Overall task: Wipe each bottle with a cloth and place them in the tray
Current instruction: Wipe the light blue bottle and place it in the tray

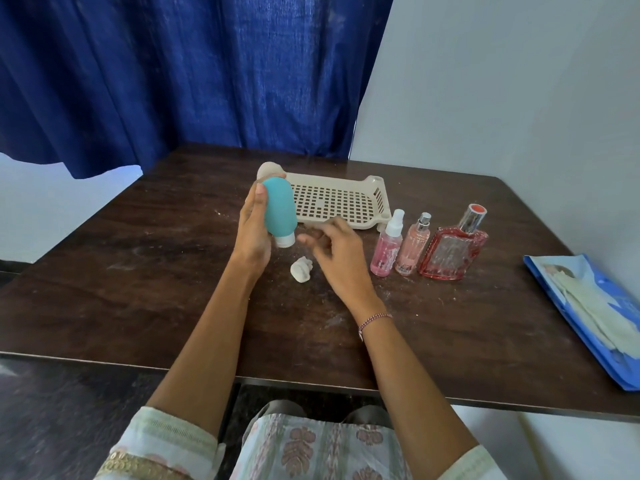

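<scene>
left hand [252,230] around teal bottle [279,210]

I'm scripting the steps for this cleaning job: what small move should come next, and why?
Probably lower the right hand onto the crumpled cloth and pinch it: that hand is empty, while the left hand grips the teal bottle, ready for wiping.

tray [376,184] open above, pink bottles [414,247] flanking right corner, perhaps touching
</scene>
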